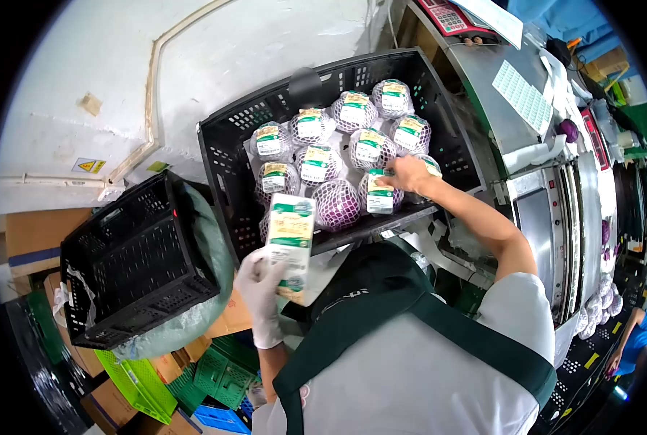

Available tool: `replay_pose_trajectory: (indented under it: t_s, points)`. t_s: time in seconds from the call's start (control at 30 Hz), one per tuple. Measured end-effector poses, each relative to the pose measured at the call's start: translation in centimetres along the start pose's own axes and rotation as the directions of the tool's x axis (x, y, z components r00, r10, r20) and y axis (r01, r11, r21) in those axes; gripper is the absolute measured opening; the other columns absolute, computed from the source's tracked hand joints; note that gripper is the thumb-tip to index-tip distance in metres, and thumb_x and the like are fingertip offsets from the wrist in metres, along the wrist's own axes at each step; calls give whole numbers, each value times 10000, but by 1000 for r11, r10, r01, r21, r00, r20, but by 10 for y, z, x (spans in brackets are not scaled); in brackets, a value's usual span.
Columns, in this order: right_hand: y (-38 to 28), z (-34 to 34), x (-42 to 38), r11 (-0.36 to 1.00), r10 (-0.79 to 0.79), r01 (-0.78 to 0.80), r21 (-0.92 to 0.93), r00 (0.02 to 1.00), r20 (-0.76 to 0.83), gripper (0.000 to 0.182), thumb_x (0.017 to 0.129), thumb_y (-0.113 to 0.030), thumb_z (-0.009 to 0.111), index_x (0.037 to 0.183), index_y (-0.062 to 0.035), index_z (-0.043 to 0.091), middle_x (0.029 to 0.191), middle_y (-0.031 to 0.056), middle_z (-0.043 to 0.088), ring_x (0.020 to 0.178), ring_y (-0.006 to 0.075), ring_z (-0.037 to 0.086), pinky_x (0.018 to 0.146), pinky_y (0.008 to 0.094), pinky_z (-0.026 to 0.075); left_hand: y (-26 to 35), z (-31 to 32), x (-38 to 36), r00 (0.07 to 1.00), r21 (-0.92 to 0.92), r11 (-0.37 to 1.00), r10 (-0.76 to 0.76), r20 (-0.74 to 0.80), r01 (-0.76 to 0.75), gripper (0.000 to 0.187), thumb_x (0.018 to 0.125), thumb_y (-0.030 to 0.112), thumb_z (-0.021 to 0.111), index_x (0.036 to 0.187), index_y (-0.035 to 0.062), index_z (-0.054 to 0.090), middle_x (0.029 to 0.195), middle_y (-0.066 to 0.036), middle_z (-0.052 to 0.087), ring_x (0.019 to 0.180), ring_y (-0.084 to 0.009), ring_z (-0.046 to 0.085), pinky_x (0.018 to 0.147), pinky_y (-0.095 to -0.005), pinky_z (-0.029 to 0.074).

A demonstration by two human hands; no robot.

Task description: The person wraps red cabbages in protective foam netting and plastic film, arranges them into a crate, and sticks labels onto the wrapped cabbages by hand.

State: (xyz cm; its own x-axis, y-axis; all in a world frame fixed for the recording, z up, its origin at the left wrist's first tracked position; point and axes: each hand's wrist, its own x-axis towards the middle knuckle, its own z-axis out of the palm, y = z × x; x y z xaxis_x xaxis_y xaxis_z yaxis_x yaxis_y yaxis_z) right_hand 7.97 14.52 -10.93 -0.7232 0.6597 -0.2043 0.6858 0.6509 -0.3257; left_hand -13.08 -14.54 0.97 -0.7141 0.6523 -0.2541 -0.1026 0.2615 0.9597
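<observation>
My left hand [259,290], in a white glove, is closed on a strip of green, white and cream labels [292,235] at the near edge of a black crate [222,170]. Inside the crate sit several purple cabbages in white foam nets, most with a label on top. One netted cabbage [336,206] at the near side shows no label. My right hand [409,174] is bare and touches the label on the wrapped cabbage [381,193] to its right. Its fingers are bent together at the label's edge; whether they grip it is unclear.
An empty black crate [138,257] stands at the left, with cardboard boxes and green crates below. On the right is a metal counter [483,80] with a red scale [446,18] and a sheet of stickers [523,98]. A person in blue [636,341] is at the far lower right.
</observation>
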Motion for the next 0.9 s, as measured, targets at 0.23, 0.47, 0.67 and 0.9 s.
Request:
replay_pose_trajectory:
  t_s: [0.23, 0.47, 0.67, 0.9]
  points:
    - [-30, 11, -6, 831, -526, 540, 135, 841, -124, 709, 666, -468, 701, 1163, -20, 467, 1165, 198, 496, 1063, 351, 488, 858, 429, 423, 4, -14, -4, 999, -121, 993, -6, -38, 2, 279, 715, -38, 653, 984, -48, 581, 815, -78, 652, 688, -80, 597, 640, -197, 473]
    - [-38, 10, 2, 867, -469, 415, 274, 867, 170, 720, 676, -435, 715, 1225, -44, 462, 1277, 202, 433, 1195, 345, 406, 977, 448, 349, 9, 11, -10, 985, -34, 989, 148, 86, -145, 321, 689, -49, 705, 990, -11, 602, 856, -55, 654, 747, -96, 606, 699, -216, 485]
    - [-121, -86, -44, 312, -417, -254, 915, 829, 372, 225, 805, -122, 652, 986, 4, 608, 821, 57, 650, 630, 98, 604, 544, 232, 498, 4, 16, -10, 938, 133, 980, 100, 332, -151, 545, 626, 99, 780, 1114, 0, 560, 981, -91, 632, 883, -146, 598, 785, -256, 474]
    - [-163, -65, -89, 676, -346, 213, 705, 937, 49, 176, 787, -178, 666, 844, -14, 636, 629, 130, 597, 520, 191, 566, 511, 312, 447, -8, 39, -6, 942, 186, 934, 268, 202, -305, 165, 748, 15, 663, 911, -9, 649, 762, -38, 647, 697, -92, 596, 657, -218, 473]
